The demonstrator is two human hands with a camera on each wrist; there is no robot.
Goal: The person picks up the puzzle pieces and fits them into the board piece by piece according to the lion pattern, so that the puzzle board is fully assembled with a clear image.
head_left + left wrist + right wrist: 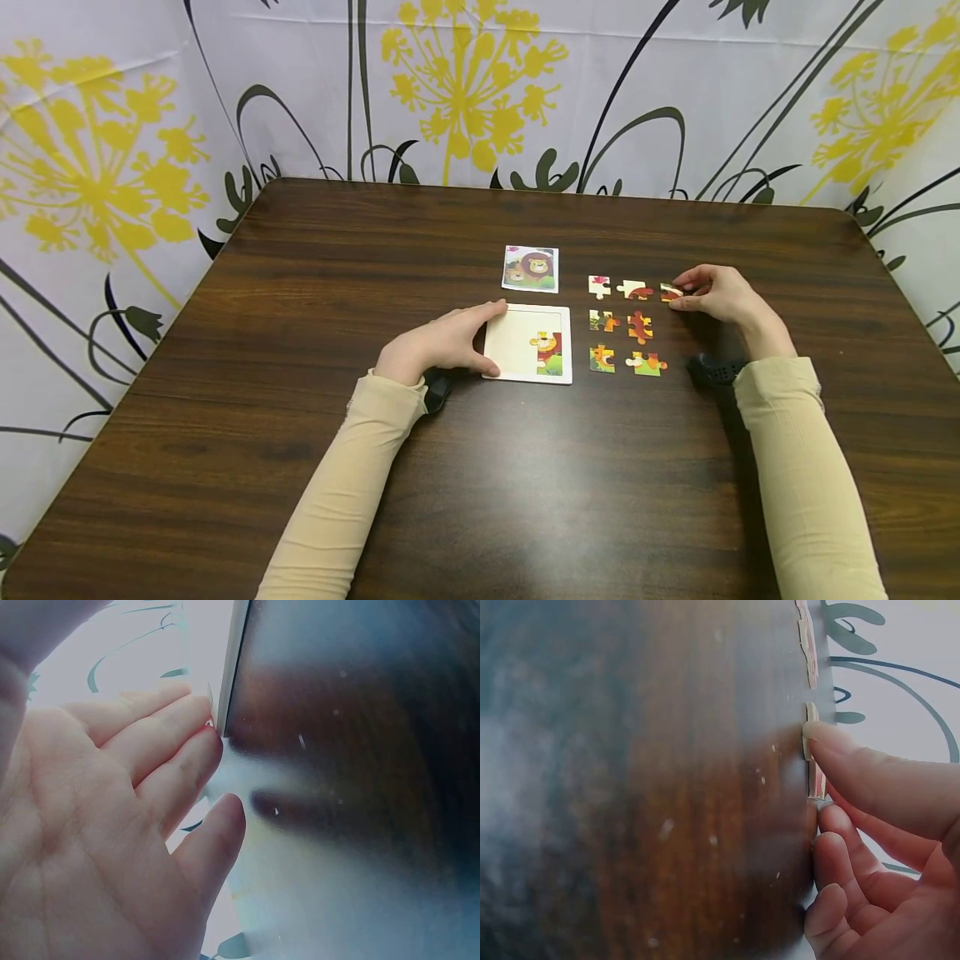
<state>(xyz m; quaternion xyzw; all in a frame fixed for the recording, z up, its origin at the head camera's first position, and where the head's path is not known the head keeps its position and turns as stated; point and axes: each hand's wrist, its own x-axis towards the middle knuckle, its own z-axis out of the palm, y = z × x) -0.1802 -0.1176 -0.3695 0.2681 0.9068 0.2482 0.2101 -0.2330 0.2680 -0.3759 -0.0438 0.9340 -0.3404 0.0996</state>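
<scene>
A square white puzzle tray point(512, 342) lies on the table with joined lion-picture pieces point(551, 354) in its lower right part. My left hand point(442, 342) holds the tray by its left side, thumb at the near corner and fingers at the far corner. In the left wrist view, the fingers of the left hand point(127, 787) meet the tray's edge point(234, 667). At the right end of the far row, my right hand point(723, 300) pinches a puzzle piece point(670, 292). The right wrist view shows the thumb point(840, 742) against this piece point(817, 780), seen edge-on.
Several loose pieces lie in rows right of the tray, among them a pink-flower piece point(599, 287) and a green-and-orange piece point(647, 364). A lion picture card point(531, 268) lies beyond the tray. Flowered cloth point(465, 92) hangs behind the dark wooden table point(225, 417).
</scene>
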